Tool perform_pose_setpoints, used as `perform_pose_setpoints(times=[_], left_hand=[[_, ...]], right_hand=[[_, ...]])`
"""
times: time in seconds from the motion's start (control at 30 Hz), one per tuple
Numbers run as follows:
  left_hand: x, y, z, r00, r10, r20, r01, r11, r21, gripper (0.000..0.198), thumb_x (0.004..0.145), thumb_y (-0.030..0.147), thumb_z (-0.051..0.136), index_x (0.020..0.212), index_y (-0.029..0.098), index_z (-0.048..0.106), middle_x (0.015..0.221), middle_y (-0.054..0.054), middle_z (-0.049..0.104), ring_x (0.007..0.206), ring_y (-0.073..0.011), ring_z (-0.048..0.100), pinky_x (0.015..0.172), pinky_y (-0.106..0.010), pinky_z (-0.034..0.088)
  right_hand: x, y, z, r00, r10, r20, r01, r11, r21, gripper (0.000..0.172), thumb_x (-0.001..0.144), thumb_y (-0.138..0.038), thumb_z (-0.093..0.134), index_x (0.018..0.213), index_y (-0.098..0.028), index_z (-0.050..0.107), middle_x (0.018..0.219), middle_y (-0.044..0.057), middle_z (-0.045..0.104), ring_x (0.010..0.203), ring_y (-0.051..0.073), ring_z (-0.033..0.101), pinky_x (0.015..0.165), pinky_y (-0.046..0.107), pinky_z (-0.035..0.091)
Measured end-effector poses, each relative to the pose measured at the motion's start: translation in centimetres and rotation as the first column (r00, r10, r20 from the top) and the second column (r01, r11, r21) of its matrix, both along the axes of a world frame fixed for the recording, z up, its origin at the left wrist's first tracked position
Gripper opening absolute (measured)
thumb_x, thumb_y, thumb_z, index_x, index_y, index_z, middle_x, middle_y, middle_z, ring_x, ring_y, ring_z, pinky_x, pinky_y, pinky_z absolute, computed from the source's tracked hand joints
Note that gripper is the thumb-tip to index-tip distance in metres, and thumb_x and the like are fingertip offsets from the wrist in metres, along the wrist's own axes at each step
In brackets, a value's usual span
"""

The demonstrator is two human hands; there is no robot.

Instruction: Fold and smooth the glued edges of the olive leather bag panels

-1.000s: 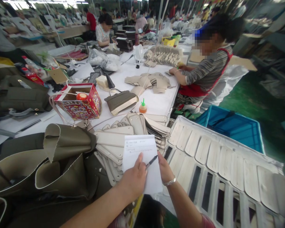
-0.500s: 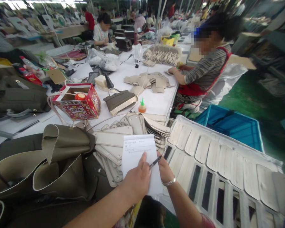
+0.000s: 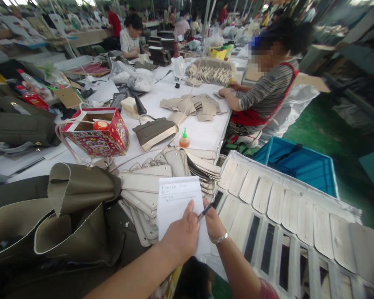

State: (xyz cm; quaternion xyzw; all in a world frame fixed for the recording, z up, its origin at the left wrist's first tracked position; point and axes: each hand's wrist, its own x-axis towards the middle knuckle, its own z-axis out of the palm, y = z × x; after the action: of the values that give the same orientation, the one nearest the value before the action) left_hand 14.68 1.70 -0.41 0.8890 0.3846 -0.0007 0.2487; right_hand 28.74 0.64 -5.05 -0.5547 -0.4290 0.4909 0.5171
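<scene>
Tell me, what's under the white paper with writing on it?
A fanned pile of pale flat pieces pokes out from under the paper. The left hand grips the paper; the right hand holds a pen. Whatever lies right beneath the sheet is covered.

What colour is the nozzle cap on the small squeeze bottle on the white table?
Green; the squeeze bottle itself is orange. The head view shows it.

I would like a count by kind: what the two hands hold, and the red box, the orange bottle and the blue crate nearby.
paper sheet: 1, in the left hand
pen: 1, in the right hand
red box: 1
orange bottle: 1
blue crate: 1
Total: 5
</scene>
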Motion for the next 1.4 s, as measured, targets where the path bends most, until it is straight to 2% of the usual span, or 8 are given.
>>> perform_pose_setpoints(times=[0.5, 0.67, 0.87, 0.97, 1.07, 1.2, 1.3, 1.4], left_hand=[[-1.4, -0.2, 1.7, 0.936, 0.077, 0.343, -0.061, 0.997, -0.055, 0.047, 0.093, 0.028, 0.027, 0.136, 0.009, 0.023, 0.144, -0.018, 0.029, 0.13, -0.0233, 0.035, 0.103, -0.039, 0.04], [-3.7, 0.5, 0.5, 0.921, 0.219, 0.321, -0.222, 0.975, -0.027, 0.049, 0.093, 0.027, 0.026, 0.137, 0.007, 0.02, 0.144, -0.019, 0.028, 0.133, -0.0228, 0.03, 0.104, -0.039, 0.037], [-4.5, 1.7, -1.5, 0.94, 0.302, 0.157, -0.278, 0.948, -0.154, 0.049, 0.093, 0.033, 0.025, 0.135, 0.009, 0.025, 0.141, -0.019, 0.033, 0.125, -0.026, 0.042, 0.097, -0.041, 0.044], [-4.2, 1.8, -1.2, 0.944, 0.293, 0.152, -0.272, 0.952, -0.143, 0.051, 0.092, 0.031, 0.027, 0.137, 0.009, 0.02, 0.138, -0.019, 0.039, 0.12, -0.0252, 0.048, 0.093, -0.039, 0.045], [-3.9, 1.8, -0.3, 0.953, 0.279, 0.115, -0.27, 0.959, -0.084, 0.044, 0.091, 0.028, 0.03, 0.132, 0.012, 0.03, 0.138, -0.017, 0.038, 0.108, -0.0255, 0.056, 0.083, -0.038, 0.049], [-4.1, 1.8, 0.9, 0.975, 0.193, 0.111, -0.199, 0.979, 0.045, 0.034, 0.089, 0.036, 0.039, 0.115, 0.016, 0.045, 0.118, -0.011, 0.055, 0.094, -0.0235, 0.057, 0.079, -0.038, 0.047], [-4.4, 1.6, 0.3, 0.99, 0.115, 0.087, -0.13, 0.972, 0.195, 0.04, 0.086, 0.036, 0.047, 0.121, 0.017, 0.044, 0.114, -0.009, 0.057, 0.096, -0.0249, 0.051, 0.08, -0.041, 0.043], [-4.5, 1.4, -1.2, 0.995, 0.074, 0.072, -0.092, 0.952, 0.292, 0.045, 0.085, 0.026, 0.048, 0.128, 0.016, 0.039, 0.127, -0.009, 0.049, 0.103, -0.0264, 0.045, 0.082, -0.042, 0.04]], right_hand=[[-1.4, 0.7, 2.9, 0.993, 0.115, 0.008, -0.115, 0.991, 0.065, 0.036, 0.081, -0.026, 0.054, 0.116, -0.02, 0.056, 0.11, 0.007, 0.061, 0.102, 0.022, 0.056, 0.09, 0.039, 0.045], [-3.2, 3.0, 3.5, 0.94, 0.19, 0.283, -0.225, 0.97, 0.096, 0.04, 0.084, -0.018, 0.043, 0.123, -0.022, 0.05, 0.101, 0.005, 0.064, 0.091, 0.02, 0.06, 0.081, 0.034, 0.049], [-2.5, 1.8, 4.9, 0.379, -0.21, 0.901, -0.225, 0.924, 0.31, 0.038, 0.089, -0.015, 0.039, 0.126, -0.016, 0.047, 0.087, 0.009, 0.063, 0.076, 0.018, 0.058, 0.066, 0.028, 0.046], [-2.8, 1.2, 5.3, 0.187, -0.116, 0.975, -0.545, 0.814, 0.202, 0.039, 0.087, -0.012, 0.043, 0.125, -0.02, 0.048, 0.084, 0.006, 0.06, 0.07, 0.016, 0.053, 0.063, 0.028, 0.043], [-3.3, 2.0, 4.9, 0.101, -0.044, 0.994, -0.547, 0.832, 0.093, 0.033, 0.087, -0.012, 0.044, 0.118, -0.018, 0.053, 0.082, 0.007, 0.058, 0.073, 0.019, 0.051, 0.068, 0.032, 0.042], [-3.1, 3.6, 4.1, 0.382, -0.119, 0.917, -0.348, 0.9, 0.262, 0.021, 0.09, -0.026, 0.044, 0.095, -0.017, 0.063, 0.076, 0.007, 0.058, 0.076, 0.021, 0.054, 0.073, 0.035, 0.043], [-3.3, 4.1, 4.0, 0.768, -0.12, 0.629, -0.095, 0.95, 0.298, 0.033, 0.094, -0.034, 0.034, 0.108, -0.019, 0.059, 0.077, 0.005, 0.062, 0.073, 0.019, 0.06, 0.072, 0.034, 0.048], [-4.3, 4.2, 4.1, 0.957, -0.069, 0.283, 0.019, 0.984, 0.176, 0.039, 0.095, -0.037, 0.029, 0.122, -0.018, 0.05, 0.085, 0.005, 0.066, 0.069, 0.016, 0.063, 0.07, 0.033, 0.051]])
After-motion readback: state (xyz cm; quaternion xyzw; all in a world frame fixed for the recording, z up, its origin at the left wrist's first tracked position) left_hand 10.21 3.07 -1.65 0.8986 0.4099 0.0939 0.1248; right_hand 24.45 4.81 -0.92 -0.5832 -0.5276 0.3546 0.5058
